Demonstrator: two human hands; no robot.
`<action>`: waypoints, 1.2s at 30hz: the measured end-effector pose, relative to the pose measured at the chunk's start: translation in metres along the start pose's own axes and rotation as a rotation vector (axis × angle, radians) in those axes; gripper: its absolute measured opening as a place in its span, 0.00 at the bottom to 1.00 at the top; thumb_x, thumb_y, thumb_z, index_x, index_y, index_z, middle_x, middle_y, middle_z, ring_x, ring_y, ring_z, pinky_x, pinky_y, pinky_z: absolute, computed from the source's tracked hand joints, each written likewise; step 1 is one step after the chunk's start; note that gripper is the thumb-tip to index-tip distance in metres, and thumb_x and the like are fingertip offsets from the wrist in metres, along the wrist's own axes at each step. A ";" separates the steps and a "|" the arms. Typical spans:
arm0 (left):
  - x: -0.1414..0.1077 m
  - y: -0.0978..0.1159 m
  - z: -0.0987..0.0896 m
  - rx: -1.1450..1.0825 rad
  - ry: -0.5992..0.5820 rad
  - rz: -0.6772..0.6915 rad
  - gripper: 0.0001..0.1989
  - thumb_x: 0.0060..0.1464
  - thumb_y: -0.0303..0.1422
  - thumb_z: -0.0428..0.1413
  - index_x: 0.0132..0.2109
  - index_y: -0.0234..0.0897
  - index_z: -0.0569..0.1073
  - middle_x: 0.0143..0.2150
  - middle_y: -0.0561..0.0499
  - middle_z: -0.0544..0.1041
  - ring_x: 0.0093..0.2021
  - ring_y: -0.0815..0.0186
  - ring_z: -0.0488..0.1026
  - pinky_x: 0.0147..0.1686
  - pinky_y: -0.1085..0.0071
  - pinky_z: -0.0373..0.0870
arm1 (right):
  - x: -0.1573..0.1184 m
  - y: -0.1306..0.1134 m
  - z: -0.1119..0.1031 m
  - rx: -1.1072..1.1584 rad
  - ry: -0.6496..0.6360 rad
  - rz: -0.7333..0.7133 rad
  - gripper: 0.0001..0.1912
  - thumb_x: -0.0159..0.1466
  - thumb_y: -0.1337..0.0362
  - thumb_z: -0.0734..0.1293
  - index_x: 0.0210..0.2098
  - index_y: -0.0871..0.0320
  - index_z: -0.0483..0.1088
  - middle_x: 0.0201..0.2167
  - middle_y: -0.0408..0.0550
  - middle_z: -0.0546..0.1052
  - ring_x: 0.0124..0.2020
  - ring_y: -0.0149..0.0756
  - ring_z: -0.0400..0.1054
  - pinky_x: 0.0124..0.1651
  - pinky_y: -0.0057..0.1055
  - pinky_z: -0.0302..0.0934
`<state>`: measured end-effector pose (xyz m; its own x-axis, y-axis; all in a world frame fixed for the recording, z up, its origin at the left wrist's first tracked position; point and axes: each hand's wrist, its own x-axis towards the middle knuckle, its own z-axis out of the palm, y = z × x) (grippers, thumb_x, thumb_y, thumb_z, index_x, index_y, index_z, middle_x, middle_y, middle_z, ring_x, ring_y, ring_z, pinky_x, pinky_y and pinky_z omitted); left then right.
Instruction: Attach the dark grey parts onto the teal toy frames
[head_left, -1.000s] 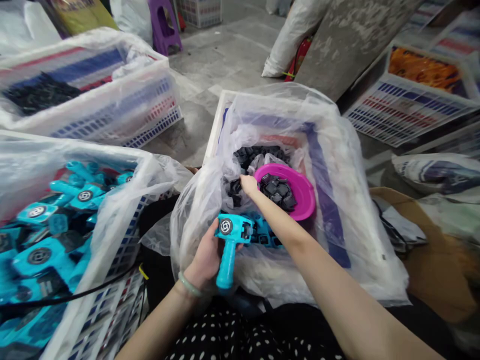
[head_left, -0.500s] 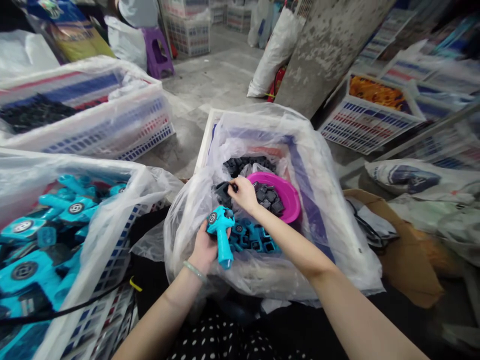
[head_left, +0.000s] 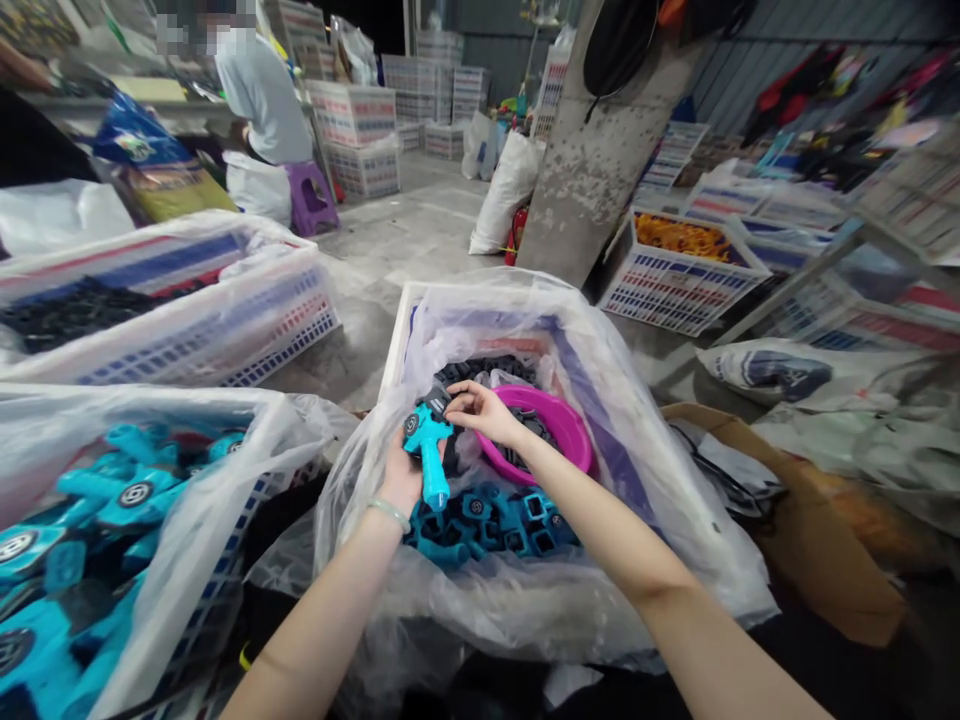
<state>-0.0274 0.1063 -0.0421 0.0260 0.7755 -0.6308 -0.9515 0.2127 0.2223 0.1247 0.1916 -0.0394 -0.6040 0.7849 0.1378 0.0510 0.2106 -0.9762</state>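
Observation:
My left hand [head_left: 403, 472], with a pale bracelet at the wrist, is closed round a turquoise toy part [head_left: 429, 445] with a round black emblem; its handle points down. A dark piece [head_left: 433, 402] sits at the part's top end. My right hand [head_left: 482, 410] touches or nearly touches that dark piece with bent fingers; whether something small is between them cannot be made out. Just right of it, a magenta bowl [head_left: 576, 440] holds dark grey pieces. Below lie several turquoise parts [head_left: 487, 520], and behind, black pieces [head_left: 495, 370], all in a plastic-lined crate [head_left: 611, 365].
At the left stands a crate [head_left: 262, 400] of turquoise toys, with a crate [head_left: 315, 290] of dark parts behind. A crate [head_left: 679, 290] of orange parts is beyond on the right, near a pillar [head_left: 581, 170]. A person [head_left: 266, 95] sits on a purple stool [head_left: 309, 198].
The head view has tilted up, showing more of the room. The turquoise part now has the dark piece at its top, and my right hand has come close beside it.

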 end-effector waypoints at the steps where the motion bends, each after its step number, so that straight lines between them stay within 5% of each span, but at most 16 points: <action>1: 0.001 0.001 -0.004 0.017 0.007 -0.010 0.15 0.70 0.38 0.46 0.46 0.33 0.73 0.28 0.50 0.76 0.26 0.66 0.77 0.31 0.69 0.80 | 0.004 0.003 0.001 0.019 -0.005 0.038 0.31 0.55 0.43 0.74 0.48 0.58 0.68 0.32 0.45 0.78 0.34 0.36 0.74 0.42 0.35 0.70; 7: 0.005 -0.003 -0.025 0.108 0.086 -0.048 0.15 0.68 0.40 0.50 0.43 0.33 0.74 0.25 0.51 0.75 0.22 0.67 0.75 0.25 0.72 0.78 | 0.013 0.015 0.005 -0.044 -0.029 0.194 0.28 0.51 0.54 0.79 0.47 0.62 0.75 0.19 0.34 0.69 0.21 0.27 0.63 0.28 0.25 0.60; 12: -0.010 -0.009 -0.030 0.156 0.079 -0.073 0.15 0.68 0.40 0.50 0.43 0.33 0.74 0.28 0.48 0.78 0.24 0.64 0.78 0.25 0.70 0.79 | -0.010 -0.011 0.005 -0.127 -0.048 0.197 0.28 0.47 0.62 0.81 0.47 0.62 0.79 0.39 0.47 0.81 0.40 0.38 0.75 0.45 0.31 0.69; 17: -0.054 -0.021 -0.028 0.182 0.043 -0.173 0.20 0.69 0.45 0.49 0.49 0.31 0.75 0.30 0.46 0.80 0.25 0.63 0.77 0.25 0.70 0.78 | -0.074 -0.054 0.012 -0.383 0.045 -0.122 0.39 0.54 0.59 0.80 0.63 0.58 0.69 0.59 0.56 0.76 0.60 0.48 0.72 0.65 0.44 0.64; 22: -0.090 -0.041 -0.023 0.170 0.028 -0.240 0.19 0.70 0.43 0.48 0.48 0.33 0.76 0.31 0.49 0.80 0.24 0.65 0.75 0.27 0.70 0.76 | -0.125 -0.067 0.020 -0.516 0.016 -0.352 0.35 0.62 0.56 0.77 0.65 0.56 0.67 0.60 0.58 0.75 0.62 0.48 0.71 0.65 0.47 0.65; 26: -0.105 -0.058 -0.022 0.183 0.025 -0.147 0.15 0.69 0.40 0.51 0.42 0.36 0.76 0.29 0.53 0.79 0.24 0.68 0.73 0.26 0.72 0.73 | -0.146 -0.065 0.026 -0.499 0.089 -0.453 0.33 0.64 0.55 0.75 0.65 0.55 0.67 0.62 0.58 0.74 0.63 0.47 0.70 0.66 0.46 0.64; 31: -0.109 -0.070 -0.035 0.315 -0.030 -0.051 0.18 0.68 0.44 0.51 0.45 0.36 0.78 0.39 0.49 0.83 0.40 0.59 0.80 0.45 0.63 0.79 | -0.160 -0.066 0.036 -0.419 0.157 -0.287 0.38 0.59 0.56 0.78 0.66 0.55 0.65 0.63 0.58 0.72 0.64 0.47 0.69 0.66 0.43 0.65; 36: -0.104 -0.056 -0.053 0.577 -0.218 0.241 0.32 0.59 0.53 0.59 0.65 0.43 0.70 0.64 0.46 0.74 0.65 0.50 0.70 0.62 0.56 0.71 | -0.168 -0.065 0.043 -0.494 0.148 -0.383 0.37 0.63 0.56 0.76 0.67 0.53 0.62 0.57 0.56 0.76 0.59 0.45 0.73 0.63 0.40 0.68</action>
<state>0.0071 -0.0180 -0.0287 -0.0484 0.9309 -0.3621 -0.6230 0.2552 0.7394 0.1886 0.0212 -0.0062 -0.5378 0.6658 0.5172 0.2353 0.7076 -0.6662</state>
